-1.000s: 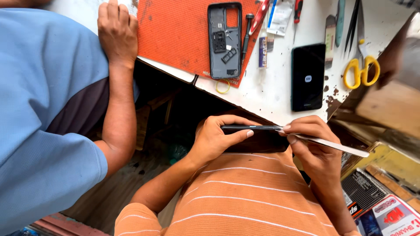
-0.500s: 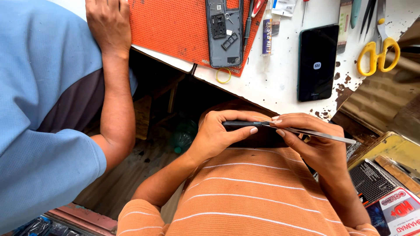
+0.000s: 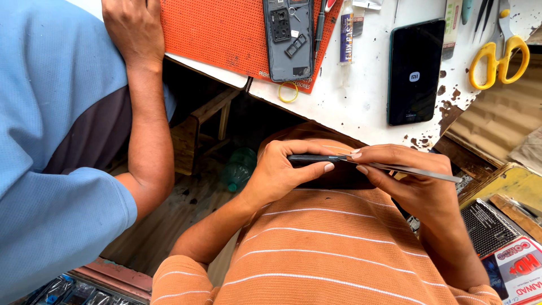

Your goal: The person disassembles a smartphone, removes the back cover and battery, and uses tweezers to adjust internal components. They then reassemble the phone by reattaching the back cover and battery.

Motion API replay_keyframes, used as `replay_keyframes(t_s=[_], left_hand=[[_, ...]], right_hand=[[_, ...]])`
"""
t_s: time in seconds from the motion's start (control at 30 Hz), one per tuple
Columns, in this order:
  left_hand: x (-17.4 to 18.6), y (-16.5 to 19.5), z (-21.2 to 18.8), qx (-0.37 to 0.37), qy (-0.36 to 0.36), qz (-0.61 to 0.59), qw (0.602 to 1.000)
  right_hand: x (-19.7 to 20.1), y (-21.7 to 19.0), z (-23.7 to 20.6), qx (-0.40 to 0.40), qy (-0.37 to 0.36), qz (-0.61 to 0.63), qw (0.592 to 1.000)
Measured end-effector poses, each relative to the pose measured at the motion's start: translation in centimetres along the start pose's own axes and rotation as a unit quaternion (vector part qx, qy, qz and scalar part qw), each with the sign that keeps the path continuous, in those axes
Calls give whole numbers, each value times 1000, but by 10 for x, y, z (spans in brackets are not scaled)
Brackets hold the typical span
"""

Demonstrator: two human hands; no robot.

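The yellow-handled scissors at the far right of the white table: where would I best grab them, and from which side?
Probably by the yellow handle loops. They face the near edge of the table, while the scissors' blades point away among other tools. Come from the near right side, where the right hand, now holding tweezers, is closest; the dark phone lies to their left.

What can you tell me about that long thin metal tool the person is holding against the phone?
The metal tool is a slim, flat, silvery strip, like tweezers or a pry blade, plain and shiny. It lies nearly level, slanting slightly down to the right, where its free end pokes out past the right hand. That hand pinches it between thumb and fingertips. Its tip meets the top edge of the dark phone, which the left hand grips edge-up above the person's striped orange shirt. Whether the tip is wedged into the seam cannot be seen.
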State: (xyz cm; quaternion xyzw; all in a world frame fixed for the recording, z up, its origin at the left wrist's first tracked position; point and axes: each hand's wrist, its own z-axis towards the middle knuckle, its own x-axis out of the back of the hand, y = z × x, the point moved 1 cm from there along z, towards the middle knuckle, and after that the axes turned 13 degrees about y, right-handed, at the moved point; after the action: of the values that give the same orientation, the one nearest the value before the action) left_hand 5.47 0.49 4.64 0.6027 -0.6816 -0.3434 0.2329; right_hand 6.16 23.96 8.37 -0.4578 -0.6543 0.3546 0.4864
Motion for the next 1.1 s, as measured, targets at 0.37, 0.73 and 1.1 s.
replay_keyframes(t_s=[0.37,0.73,1.1], left_hand=[[0,-3,2,-18,-1,1,1000],[0,-6,2,19,3,5,1000],[-2,-5,4,-19,-5,23,1000]], right_hand=[[1,5,3,10,-14,-10,1000],[-10,20,-4,260,18,-95,961],[-6,17,-12,142,40,-28,989]])
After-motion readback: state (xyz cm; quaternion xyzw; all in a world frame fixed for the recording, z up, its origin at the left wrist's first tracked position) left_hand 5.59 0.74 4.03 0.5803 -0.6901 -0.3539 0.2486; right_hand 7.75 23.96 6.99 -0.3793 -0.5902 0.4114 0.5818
